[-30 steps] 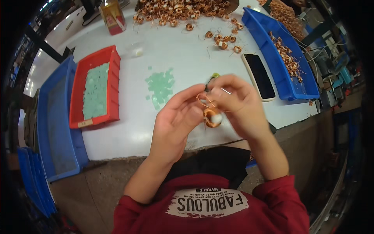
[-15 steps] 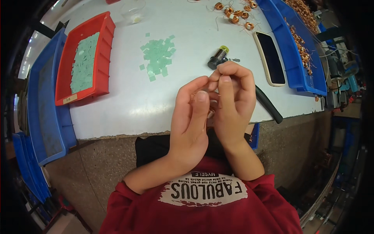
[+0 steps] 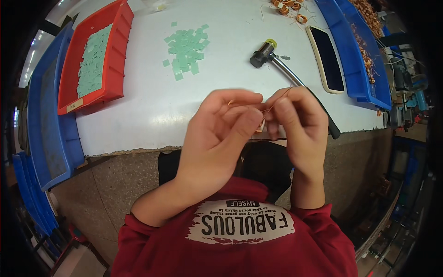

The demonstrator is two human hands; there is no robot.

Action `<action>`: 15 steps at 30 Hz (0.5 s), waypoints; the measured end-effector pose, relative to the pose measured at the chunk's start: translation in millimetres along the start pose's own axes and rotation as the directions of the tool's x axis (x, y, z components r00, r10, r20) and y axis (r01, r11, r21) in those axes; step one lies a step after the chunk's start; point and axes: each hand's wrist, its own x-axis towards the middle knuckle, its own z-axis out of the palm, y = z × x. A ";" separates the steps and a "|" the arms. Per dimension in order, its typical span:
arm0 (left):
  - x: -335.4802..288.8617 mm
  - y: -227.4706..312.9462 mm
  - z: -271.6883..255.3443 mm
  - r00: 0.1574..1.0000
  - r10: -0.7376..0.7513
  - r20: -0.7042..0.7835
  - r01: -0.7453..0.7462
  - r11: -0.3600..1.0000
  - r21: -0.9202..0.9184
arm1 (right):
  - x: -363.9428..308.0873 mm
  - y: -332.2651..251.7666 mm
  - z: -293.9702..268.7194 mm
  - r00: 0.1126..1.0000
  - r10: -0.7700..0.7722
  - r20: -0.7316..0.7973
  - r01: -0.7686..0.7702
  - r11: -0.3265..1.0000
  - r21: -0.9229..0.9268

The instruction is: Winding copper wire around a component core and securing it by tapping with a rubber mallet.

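My left hand [image 3: 219, 138] is closed around a small copper wire coil [image 3: 259, 130], mostly hidden behind the thumb and fingers. A bit of white shows on the coil between my hands. Close beside it, my right hand [image 3: 302, 127] pinches a thin copper wire [image 3: 277, 102] between thumb and forefinger; the wire runs across from the left thumb. Both hands are held above the front edge of the table. Just beyond the right hand lies a hammer [image 3: 264, 54] with a dark head, a yellow-green face and a metal shaft, its black grip partly covered by that hand.
Loose green square pieces [image 3: 188, 51] lie mid-table. On the left a red tray [image 3: 118, 51] holds more, beside a blue tray [image 3: 48, 134]. A phone [image 3: 327, 62] lies at right, near a blue bin [image 3: 339, 32] of coils. More copper coils [image 3: 301, 18] sit at the back.
My hands have moved apart slightly, the right one to the right, drawing the wire out into view. The view has shifted a little, and more of the hammer's shaft shows.
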 end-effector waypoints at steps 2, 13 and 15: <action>-1.3 5.2 -3.7 0.997 0.012 0.075 -0.005 0.995 -0.097 | 1.7 -0.7 -3.5 0.999 0.042 -0.024 -0.039 0.991 0.129; 25.1 11.6 -38.3 0.950 0.122 0.287 -0.186 0.960 0.209 | -2.0 23.5 4.3 0.957 0.240 0.162 -0.285 0.675 0.680; 30.9 10.4 -39.6 0.905 0.286 0.316 -0.402 0.819 0.410 | -2.2 22.4 6.1 0.967 0.239 0.091 -0.240 0.719 0.652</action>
